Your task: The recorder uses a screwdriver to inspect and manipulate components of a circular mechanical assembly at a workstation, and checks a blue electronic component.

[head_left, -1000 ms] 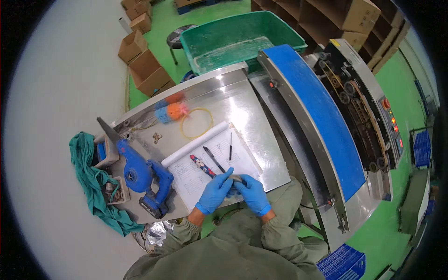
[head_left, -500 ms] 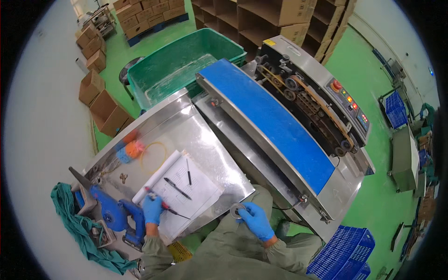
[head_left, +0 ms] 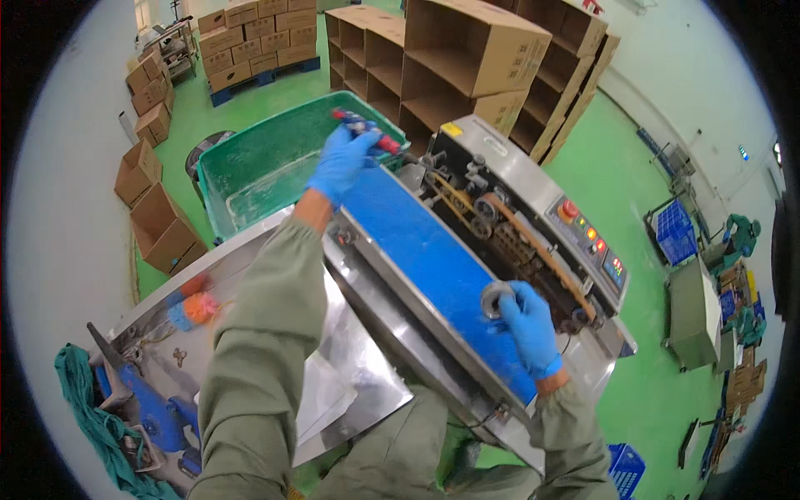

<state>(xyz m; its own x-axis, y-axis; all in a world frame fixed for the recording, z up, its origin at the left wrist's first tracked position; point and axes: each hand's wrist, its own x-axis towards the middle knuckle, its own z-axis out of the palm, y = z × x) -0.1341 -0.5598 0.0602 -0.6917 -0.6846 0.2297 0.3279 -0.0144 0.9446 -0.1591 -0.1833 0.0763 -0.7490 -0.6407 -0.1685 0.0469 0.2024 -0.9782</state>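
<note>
My left hand (head_left: 342, 165), in a blue glove, is closed around a screwdriver (head_left: 386, 142) with a red and blue handle. Its dark shaft points right, toward the upper end of the machine's exposed rollers and belts (head_left: 467, 204). In my gloved right hand (head_left: 533, 332) a round grey metal ring (head_left: 492, 300) is pinched between the fingers. That hand is over the lower part of the blue conveyor belt (head_left: 425, 237), beside the sealing machine (head_left: 517, 179). Whether the screwdriver tip touches the machine I cannot tell.
A green tub (head_left: 250, 150) stands beyond the steel table (head_left: 371, 367). On the table's left are a blue power tool (head_left: 154, 412) and an orange and blue bundle (head_left: 193, 310). My left sleeve partly covers papers (head_left: 325, 396). Stacked cartons (head_left: 258, 37) stand behind.
My left hand has lifted the screwdriver from above the papers up and right to the machine's far end. My right hand has carried the ring from my lap up over the belt.
</note>
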